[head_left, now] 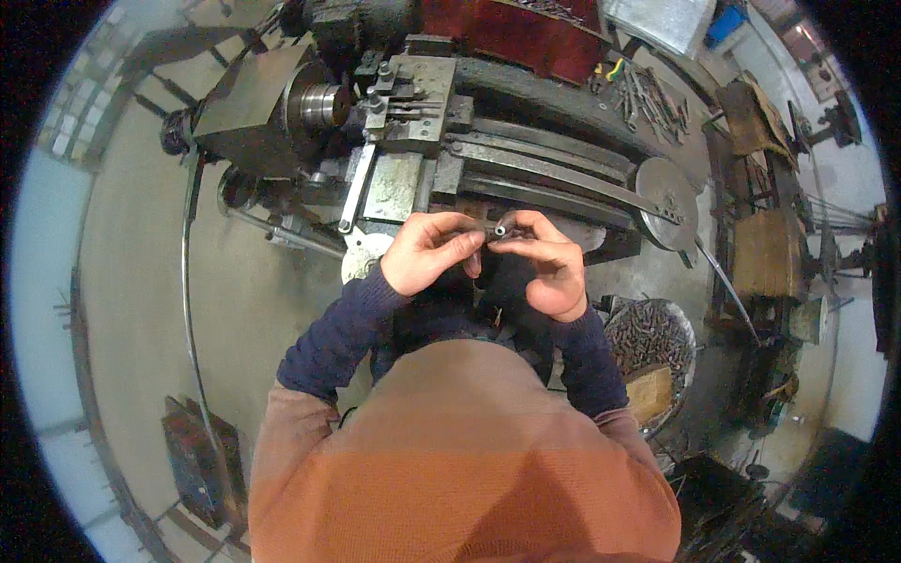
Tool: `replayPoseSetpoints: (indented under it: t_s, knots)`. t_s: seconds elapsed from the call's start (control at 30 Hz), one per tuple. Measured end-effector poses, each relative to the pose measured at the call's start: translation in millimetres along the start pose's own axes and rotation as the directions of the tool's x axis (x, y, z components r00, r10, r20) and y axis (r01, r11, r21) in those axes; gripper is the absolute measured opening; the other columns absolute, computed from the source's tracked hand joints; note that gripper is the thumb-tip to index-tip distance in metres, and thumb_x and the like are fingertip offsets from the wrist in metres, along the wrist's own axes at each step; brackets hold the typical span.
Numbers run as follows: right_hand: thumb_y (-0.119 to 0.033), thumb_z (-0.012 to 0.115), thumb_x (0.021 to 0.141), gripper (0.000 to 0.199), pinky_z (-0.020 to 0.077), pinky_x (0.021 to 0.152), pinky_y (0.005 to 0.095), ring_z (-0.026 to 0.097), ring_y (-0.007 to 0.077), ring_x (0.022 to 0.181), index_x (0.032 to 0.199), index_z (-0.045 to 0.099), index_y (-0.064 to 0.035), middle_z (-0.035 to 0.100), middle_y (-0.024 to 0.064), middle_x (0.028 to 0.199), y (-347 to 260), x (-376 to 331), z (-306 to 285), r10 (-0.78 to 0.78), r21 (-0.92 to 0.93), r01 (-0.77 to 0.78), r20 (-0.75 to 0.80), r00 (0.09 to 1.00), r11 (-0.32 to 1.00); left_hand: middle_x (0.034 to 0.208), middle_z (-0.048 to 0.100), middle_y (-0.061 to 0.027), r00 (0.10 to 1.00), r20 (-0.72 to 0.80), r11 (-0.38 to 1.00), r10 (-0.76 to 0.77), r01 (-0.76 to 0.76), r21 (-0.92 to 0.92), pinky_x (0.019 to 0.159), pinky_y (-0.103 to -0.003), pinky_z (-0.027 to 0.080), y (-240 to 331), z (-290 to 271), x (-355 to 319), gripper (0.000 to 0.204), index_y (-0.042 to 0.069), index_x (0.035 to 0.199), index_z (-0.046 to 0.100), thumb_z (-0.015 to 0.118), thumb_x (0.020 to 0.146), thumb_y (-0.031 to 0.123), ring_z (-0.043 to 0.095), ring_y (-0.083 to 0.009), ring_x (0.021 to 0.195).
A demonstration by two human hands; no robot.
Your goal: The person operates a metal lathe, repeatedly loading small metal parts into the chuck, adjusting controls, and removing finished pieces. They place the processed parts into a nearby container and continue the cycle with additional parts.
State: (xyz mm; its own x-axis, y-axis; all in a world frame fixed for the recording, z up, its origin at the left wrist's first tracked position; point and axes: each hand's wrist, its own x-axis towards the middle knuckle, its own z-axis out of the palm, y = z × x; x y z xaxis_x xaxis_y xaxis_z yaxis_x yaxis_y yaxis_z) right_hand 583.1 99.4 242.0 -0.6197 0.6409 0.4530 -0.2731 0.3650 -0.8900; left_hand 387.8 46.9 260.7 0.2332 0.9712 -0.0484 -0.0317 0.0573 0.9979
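My left hand (430,251) and my right hand (548,261) meet in front of my body, near the front edge of a lathe (544,159). Between their fingertips is a small metal tube-like part (500,231) with a bright round end and a dark hole. The right thumb and fingers close around that end. Left thumb and forefinger pinch at its darker side, where most of the part is covered by my fingers. Beyond the hands, the lathe's tool post (413,98) stands beside its shiny round spindle end (321,105).
A round basket (693,349) of many small metal pieces, with a cardboard piece (649,392), stands to my right. Wrenches (643,101) lie on the machine's far right end, near a red tray (507,38). A long rod (188,272) runs along the left.
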Motion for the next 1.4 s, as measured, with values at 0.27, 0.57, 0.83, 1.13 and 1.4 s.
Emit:
replayPoseSetpoints:
  t_s: [0.27, 0.57, 0.83, 1.13, 1.4]
  knots:
    - [-0.027, 0.062, 0.072, 0.041, 0.0458, 0.077, 0.0334, 0.058, 0.0260, 0.085, 0.095, 0.060, 0.0059, 0.051, 0.0157, 0.104, 3.8, 11.2, 3.4, -0.023, -0.056, 0.024, 0.025, 0.999, 0.998, 0.066, 0.060, -0.0090, 0.996, -0.054, 0.973, -0.065, 0.051, -0.226, 0.058, -0.026, 0.046, -16.1, -0.5, 8.5, 0.027, -0.005, 0.086, 0.057, 0.049, 0.089, 0.021, 0.058, -0.0148, 0.060]
    - [-0.013, 0.056, 0.062, 0.037, 0.0455, 0.076, 0.0321, 0.058, 0.0257, 0.083, 0.095, 0.062, 0.0030, 0.052, 0.0160, 0.101, 1.6, 10.6, -0.2, 0.032, -0.107, -0.030, 0.022, 0.999, 0.994, 0.065, 0.059, -0.0098, 0.991, -0.037, 0.921, -0.131, 0.108, -0.374, 0.057, -0.027, 0.046, -24.6, 4.2, 12.4, 0.028, -0.003, 0.083, 0.057, 0.048, 0.090, 0.023, 0.058, -0.0165, 0.058]
    - [-0.013, 0.055, 0.059, 0.038, 0.0446, 0.078, 0.0321, 0.058, 0.0261, 0.085, 0.094, 0.063, 0.0020, 0.053, 0.0159, 0.101, 0.6, 9.8, 2.6, 0.015, -0.118, -0.013, 0.013, 1.000, 0.993, 0.065, 0.059, -0.0101, 0.991, -0.034, 0.913, -0.128, 0.105, -0.394, 0.057, -0.027, 0.046, -28.3, 4.1, 10.7, 0.028, -0.003, 0.084, 0.057, 0.049, 0.090, 0.023, 0.058, -0.0167, 0.059]
    - [-0.016, 0.056, 0.056, 0.042, 0.0423, 0.083, 0.0321, 0.057, 0.0290, 0.091, 0.093, 0.063, 0.0016, 0.055, 0.0168, 0.103, 2.0, 6.7, 2.6, -0.044, -0.268, 0.044, 0.007, 0.999, 0.962, 0.066, 0.059, -0.0096, 0.991, -0.075, 0.935, -0.111, 0.079, -0.347, 0.057, -0.027, 0.047, -22.5, 2.6, 5.3, 0.027, -0.004, 0.086, 0.057, 0.050, 0.089, 0.022, 0.058, -0.0162, 0.058]
    - [-0.015, 0.056, 0.055, 0.042, 0.0416, 0.084, 0.0329, 0.056, 0.0297, 0.094, 0.094, 0.063, 0.0014, 0.054, 0.0174, 0.103, 1.2, 7.0, 2.0, -0.046, -0.303, 0.049, 0.016, 0.999, 0.952, 0.066, 0.059, -0.0082, 0.996, -0.063, 0.953, -0.066, 0.044, -0.298, 0.057, -0.026, 0.047, -23.8, 0.9, 4.0, 0.026, -0.004, 0.089, 0.058, 0.050, 0.089, 0.021, 0.058, -0.0147, 0.059]
